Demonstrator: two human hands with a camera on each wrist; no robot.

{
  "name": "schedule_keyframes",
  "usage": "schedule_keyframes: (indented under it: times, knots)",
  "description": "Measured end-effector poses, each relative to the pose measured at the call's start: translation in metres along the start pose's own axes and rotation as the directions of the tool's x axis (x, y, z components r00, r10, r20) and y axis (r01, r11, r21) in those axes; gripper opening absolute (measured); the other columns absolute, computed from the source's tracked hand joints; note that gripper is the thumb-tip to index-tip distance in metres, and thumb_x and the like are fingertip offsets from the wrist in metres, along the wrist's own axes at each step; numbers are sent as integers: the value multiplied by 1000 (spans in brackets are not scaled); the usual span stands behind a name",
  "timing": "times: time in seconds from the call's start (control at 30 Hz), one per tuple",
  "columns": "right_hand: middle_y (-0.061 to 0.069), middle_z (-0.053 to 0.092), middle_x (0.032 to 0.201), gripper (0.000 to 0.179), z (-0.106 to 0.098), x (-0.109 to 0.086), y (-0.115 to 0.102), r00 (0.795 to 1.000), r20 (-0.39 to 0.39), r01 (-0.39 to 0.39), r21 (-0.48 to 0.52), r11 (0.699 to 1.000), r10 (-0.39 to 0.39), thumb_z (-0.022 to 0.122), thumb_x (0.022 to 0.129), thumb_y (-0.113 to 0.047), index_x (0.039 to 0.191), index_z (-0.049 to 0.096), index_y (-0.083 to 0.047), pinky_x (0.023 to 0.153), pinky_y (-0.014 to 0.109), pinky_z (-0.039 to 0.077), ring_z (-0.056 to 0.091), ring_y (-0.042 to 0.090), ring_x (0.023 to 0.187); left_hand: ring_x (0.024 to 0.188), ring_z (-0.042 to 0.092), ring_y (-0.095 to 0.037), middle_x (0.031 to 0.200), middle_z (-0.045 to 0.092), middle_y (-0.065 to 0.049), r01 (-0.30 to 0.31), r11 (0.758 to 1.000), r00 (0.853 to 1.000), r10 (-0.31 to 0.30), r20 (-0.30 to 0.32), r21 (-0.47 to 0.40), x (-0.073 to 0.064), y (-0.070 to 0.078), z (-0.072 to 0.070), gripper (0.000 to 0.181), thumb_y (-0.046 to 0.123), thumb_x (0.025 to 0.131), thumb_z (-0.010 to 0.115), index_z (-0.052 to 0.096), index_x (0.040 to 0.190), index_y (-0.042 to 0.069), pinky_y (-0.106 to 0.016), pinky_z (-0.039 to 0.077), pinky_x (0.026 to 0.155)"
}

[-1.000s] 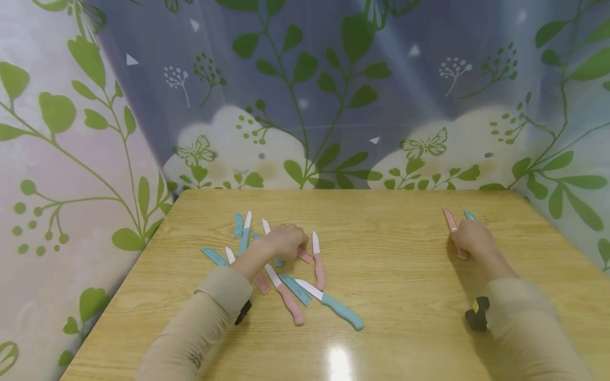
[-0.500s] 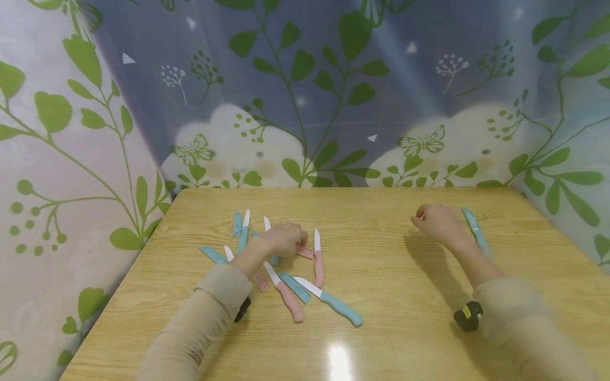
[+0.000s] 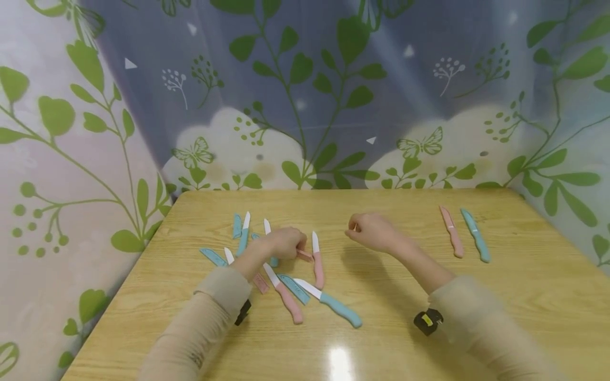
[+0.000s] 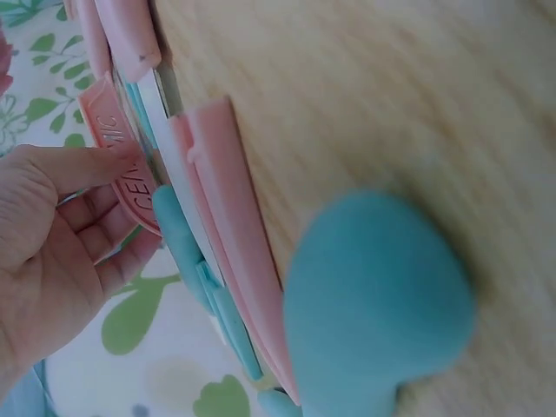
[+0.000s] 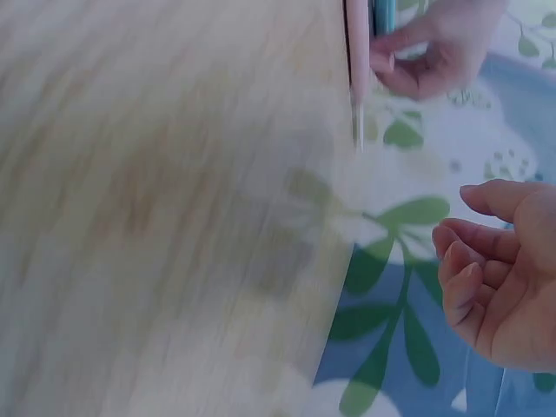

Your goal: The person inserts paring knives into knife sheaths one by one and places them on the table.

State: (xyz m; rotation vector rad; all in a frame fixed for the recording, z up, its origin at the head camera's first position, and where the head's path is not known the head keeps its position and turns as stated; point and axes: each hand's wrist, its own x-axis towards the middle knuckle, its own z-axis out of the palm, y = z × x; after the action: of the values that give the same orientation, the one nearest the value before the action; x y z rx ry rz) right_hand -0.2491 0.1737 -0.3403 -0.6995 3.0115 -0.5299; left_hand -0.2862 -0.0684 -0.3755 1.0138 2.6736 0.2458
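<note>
A lettered pink sheath [image 4: 111, 120] is pinched between the thumb and fingers of the left hand [image 3: 282, 243], just beside a pink-handled knife [image 3: 319, 267] with a bare white blade. The right hand [image 3: 374, 233] hangs above the worktop [image 3: 395, 307], fingers loosely curled, thumb apart. Farther right, a sheathed pink knife [image 3: 454, 238] lies near a sheathed blue knife [image 3: 478, 241].
</note>
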Motion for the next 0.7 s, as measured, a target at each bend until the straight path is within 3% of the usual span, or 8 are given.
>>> schedule_keyframes:
  times: [0.37, 0.7]
  knots:
    - [1, 58, 72, 16, 26, 14, -34, 996, 85, 39, 15, 999, -41, 63, 88, -19, 87, 62, -3, 58, 26, 45, 51, 13, 63, 64, 45, -13, 70, 51, 1, -57, 989, 992, 41, -123, -133, -12, -12, -11, 10, 14, 88, 63, 60, 81, 8, -24, 37, 56]
    - [-2, 53, 66, 18, 41, 18, -53, 993, 119, 17, 48, 999, -22, 66, 86, -20, 82, 60, -4, 52, 23, 39, 46, 11, 58, 78, 54, -18, 96, 61, -8, -64, 973, 972, 11, -235, -221, -16, -19, -15, 15, 12, 95, 53, 61, 105, 4, -30, 47, 68]
